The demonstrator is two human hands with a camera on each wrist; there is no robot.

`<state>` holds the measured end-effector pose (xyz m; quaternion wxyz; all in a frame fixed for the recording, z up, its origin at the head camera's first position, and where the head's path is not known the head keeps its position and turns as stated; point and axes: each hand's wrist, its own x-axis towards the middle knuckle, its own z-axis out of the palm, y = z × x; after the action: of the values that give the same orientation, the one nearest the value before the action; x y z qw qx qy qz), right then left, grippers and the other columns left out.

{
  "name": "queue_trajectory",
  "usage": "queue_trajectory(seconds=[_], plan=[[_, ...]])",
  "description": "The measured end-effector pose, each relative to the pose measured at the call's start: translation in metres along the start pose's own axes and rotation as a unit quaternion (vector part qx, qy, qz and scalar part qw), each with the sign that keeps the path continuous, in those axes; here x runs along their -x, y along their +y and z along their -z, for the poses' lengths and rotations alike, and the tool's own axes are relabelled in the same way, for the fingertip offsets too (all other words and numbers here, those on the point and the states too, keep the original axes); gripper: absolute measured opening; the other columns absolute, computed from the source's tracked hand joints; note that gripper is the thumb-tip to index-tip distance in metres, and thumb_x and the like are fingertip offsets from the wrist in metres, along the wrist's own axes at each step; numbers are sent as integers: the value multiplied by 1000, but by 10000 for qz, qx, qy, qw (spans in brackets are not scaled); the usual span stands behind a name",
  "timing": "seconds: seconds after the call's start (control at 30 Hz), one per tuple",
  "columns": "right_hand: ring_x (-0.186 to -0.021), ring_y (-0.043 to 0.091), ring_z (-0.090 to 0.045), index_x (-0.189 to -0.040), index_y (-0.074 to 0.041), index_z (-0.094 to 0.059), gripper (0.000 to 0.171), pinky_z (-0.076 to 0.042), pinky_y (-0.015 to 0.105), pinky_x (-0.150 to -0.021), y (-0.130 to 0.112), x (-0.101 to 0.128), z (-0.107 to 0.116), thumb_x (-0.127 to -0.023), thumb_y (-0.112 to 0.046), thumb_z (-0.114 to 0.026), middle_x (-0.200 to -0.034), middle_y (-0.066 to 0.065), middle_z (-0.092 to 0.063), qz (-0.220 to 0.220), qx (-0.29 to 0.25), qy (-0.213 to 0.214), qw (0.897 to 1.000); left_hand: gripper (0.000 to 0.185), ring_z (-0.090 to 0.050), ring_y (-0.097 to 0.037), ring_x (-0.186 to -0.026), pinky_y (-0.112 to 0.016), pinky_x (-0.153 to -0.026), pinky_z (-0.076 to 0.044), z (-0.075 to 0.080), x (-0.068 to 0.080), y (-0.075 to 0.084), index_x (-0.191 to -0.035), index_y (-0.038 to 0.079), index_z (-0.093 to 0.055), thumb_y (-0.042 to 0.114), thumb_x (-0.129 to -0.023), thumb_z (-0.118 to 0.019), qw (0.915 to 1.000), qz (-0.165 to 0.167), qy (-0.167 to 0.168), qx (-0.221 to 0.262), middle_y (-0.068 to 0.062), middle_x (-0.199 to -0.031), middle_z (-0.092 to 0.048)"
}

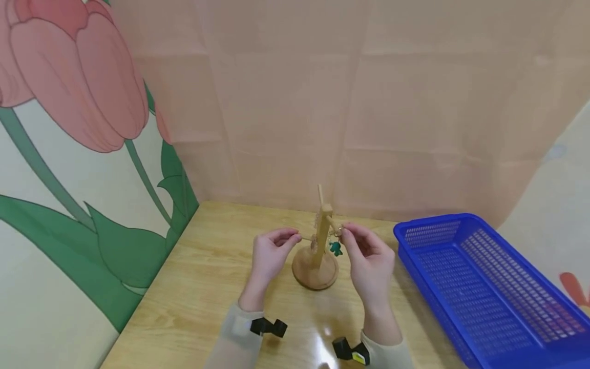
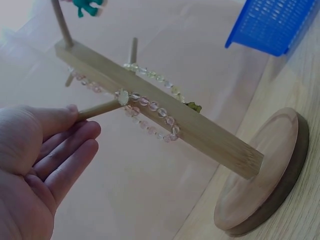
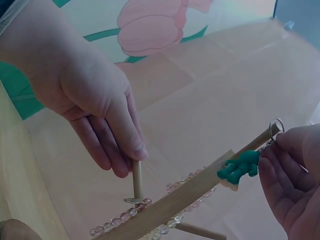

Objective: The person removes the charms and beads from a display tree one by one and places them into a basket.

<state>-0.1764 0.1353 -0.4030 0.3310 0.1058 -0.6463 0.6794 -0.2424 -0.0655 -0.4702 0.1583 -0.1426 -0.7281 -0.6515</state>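
A wooden stand [image 1: 324,236] with side pegs and a round base rises from the table. My left hand [image 1: 269,253] pinches the end of one peg [image 2: 102,109] between thumb and forefinger, its other fingers loosely bent. On that peg hangs a bracelet of clear pinkish beads [image 2: 152,106], close to the post. My right hand [image 1: 372,261] pinches a keychain by its metal ring [image 3: 276,129], and the ring overlaps the tip of another peg [image 3: 257,141]. A green figure [image 3: 240,167] dangles from its chain. Another bracelet with yellowish beads [image 2: 159,77] hangs across the post.
A blue plastic basket [image 1: 400,237] stands at the right of the wood-patterned table [image 1: 203,277]. Behind the table hangs a pinkish sheet [image 1: 286,113]. A wall with painted tulips [image 1: 78,77] borders the left side.
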Motion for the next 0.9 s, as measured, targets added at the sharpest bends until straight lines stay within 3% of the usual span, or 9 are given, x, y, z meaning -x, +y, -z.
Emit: queue_trajectory(seconds=[0.13,0.33,0.57,0.9], plan=[[-84,13,-76,-106,13,-76,10,-65,20,-77,-3,4,3,-97,11,-73,-97,8,-79,111,-168,-37,9998,11,-80,-24,-83,-23,-74,-65,-1,1,-1,-101,1,-83,10,-94,-85,10000,-1,42,25,-5,-91,-82],[-83,12,-76,-106,11,-77,10,-64,19,-75,1,6,4,-97,9,-74,-95,7,-79,60,42,-98,9999,13,-79,-38,-87,-24,-76,-66,-2,3,-1,-102,-2,-82,9,-95,-84,9998,39,107,135,-8,-92,-82],[-81,12,-75,-107,9,-78,10,-64,20,-73,8,4,7,-98,7,-74,-92,8,-79,-24,211,-78,9997,13,-80,-26,-85,-26,-76,-67,-2,3,-2,-103,0,-83,10,-96,-84,9997,97,208,132,-8,-93,-82],[-78,12,-74,-105,5,-80,10,-62,17,-70,15,-3,18,-100,-2,-77,-90,4,-79,-340,667,165,9971,14,-80,-24,-88,-27,-79,-66,1,1,-6,-107,0,-82,10,-97,-82,9991,29,303,309,-7,-95,-82]])
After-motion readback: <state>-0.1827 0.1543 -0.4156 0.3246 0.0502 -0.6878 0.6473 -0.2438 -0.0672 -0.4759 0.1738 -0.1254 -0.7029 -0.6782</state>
